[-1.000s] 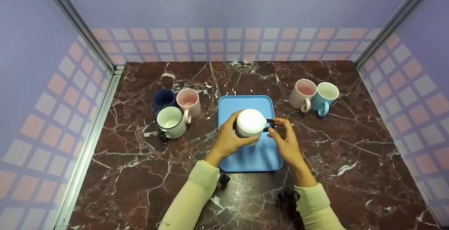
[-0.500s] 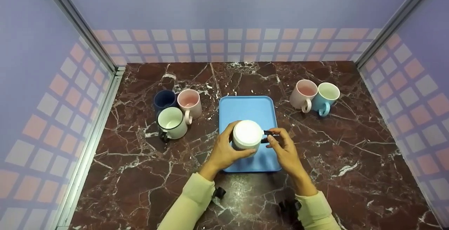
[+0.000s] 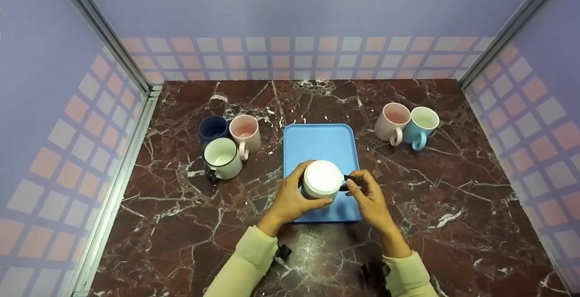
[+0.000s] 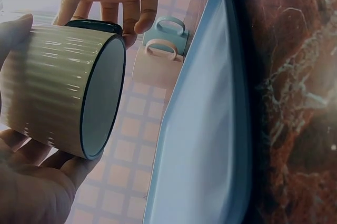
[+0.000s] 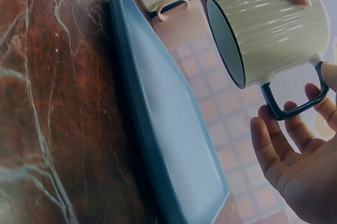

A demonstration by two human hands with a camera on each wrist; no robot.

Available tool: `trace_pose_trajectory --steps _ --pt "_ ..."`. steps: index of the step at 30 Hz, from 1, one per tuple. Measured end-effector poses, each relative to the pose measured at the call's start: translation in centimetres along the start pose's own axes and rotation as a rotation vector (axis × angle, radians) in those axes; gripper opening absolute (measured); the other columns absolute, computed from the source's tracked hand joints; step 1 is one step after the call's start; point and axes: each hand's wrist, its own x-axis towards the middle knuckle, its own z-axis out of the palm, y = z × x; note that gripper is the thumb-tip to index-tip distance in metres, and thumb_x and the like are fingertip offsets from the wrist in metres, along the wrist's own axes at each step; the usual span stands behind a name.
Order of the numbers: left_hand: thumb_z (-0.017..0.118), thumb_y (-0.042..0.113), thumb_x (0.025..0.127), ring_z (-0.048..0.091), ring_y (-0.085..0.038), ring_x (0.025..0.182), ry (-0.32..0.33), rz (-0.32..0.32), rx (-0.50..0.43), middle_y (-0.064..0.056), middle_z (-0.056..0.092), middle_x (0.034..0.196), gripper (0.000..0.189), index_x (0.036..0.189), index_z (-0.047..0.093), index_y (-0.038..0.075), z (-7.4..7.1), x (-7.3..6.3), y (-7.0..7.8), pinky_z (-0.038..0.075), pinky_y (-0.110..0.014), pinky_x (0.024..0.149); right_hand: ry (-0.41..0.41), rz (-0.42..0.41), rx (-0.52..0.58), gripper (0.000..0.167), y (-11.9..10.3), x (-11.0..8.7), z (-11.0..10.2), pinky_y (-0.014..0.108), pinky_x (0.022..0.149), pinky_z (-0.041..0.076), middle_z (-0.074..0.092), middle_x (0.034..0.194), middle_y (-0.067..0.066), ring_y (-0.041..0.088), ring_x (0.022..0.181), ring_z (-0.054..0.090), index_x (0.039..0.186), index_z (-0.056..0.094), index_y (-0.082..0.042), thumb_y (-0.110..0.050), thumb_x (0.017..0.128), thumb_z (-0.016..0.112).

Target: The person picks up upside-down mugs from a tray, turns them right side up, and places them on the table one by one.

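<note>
A ribbed cream mug (image 3: 322, 179) with a dark rim is held upside down over the blue tray (image 3: 317, 140), its pale base facing up in the head view. My left hand (image 3: 290, 199) grips the mug's body from the left, thumb on the near side. On the other side my right hand (image 3: 374, 202) pinches the dark handle (image 5: 297, 111) between thumb and fingers. In the left wrist view the mug's open mouth (image 4: 103, 100) points toward the tray, with a gap between them.
Left of the tray stand a navy mug (image 3: 213, 127), a pink mug (image 3: 252, 139) and a white mug (image 3: 229, 169) with a black handle. At the back right a pink mug (image 3: 385, 127) and a light-blue mug (image 3: 413, 131) stand side by side. Walls enclose the marbled table (image 3: 181, 224).
Both hands have drawn the upside-down mug nearer to the body, mostly in the first half second, then shifted it slightly right and down in view. The tray and standing mugs stay put.
</note>
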Motion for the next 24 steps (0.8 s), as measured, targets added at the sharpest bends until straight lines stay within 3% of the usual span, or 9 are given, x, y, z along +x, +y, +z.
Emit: trace_pose_trajectory --steps 13,24 --pt "0.097 0.039 0.07 0.063 -0.017 0.125 -0.003 -0.014 0.006 0.002 0.065 0.138 0.088 0.145 0.052 0.029 0.26 0.01 0.22 0.049 -0.042 0.109 -0.093 0.001 0.059 0.017 -0.15 -0.03 0.29 0.034 0.076 0.059 0.06 0.092 0.023 0.027 0.083 0.065 0.116 0.052 0.006 -0.004 0.111 0.041" --pt "0.093 0.037 0.076 0.067 -0.019 0.118 -0.01 -0.049 -0.01 -0.002 0.067 0.134 0.081 0.146 0.053 0.023 0.19 -0.16 0.37 0.054 -0.04 0.1 -0.137 -0.083 0.062 0.022 -0.01 0.11 0.56 0.034 0.065 0.053 0.05 0.078 0.026 0.031 0.068 0.055 0.112 0.051 0.005 -0.006 0.113 0.032"
